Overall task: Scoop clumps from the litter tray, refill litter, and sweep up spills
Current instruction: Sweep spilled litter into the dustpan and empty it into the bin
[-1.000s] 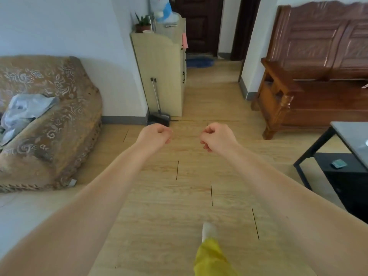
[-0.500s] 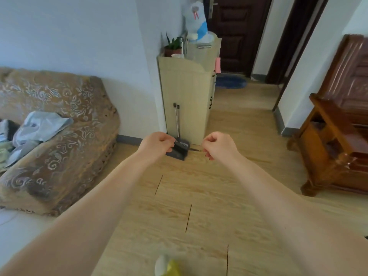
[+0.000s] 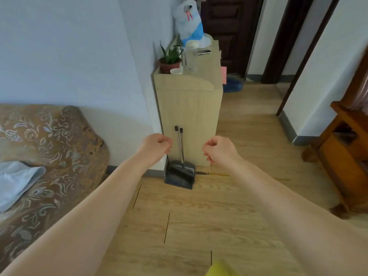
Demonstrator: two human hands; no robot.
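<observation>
A dark grey dustpan [image 3: 180, 177] with a small brush [image 3: 186, 168] in it stands on the wooden floor, its two metal handles [image 3: 179, 143] leaning against a pale wooden cabinet [image 3: 189, 116]. My left hand [image 3: 157, 145] hovers just left of the handles, fingers curled into a fist, holding nothing. My right hand [image 3: 219, 149] hangs to the right of the handles, also curled and empty. Both arms reach forward. No litter tray is in view.
A sofa with a floral brown cover [image 3: 43, 156] and a pale cloth [image 3: 14, 182] fills the left. A wooden bench [image 3: 346, 148] stands at the right. On the cabinet sit a potted plant [image 3: 170, 60], a cup and a tied plastic bag [image 3: 190, 22]. A hallway opens behind.
I have walked closer to the cabinet; the dustpan and brush now sit nearer, between my two fists. Both hands stay curled and empty.
</observation>
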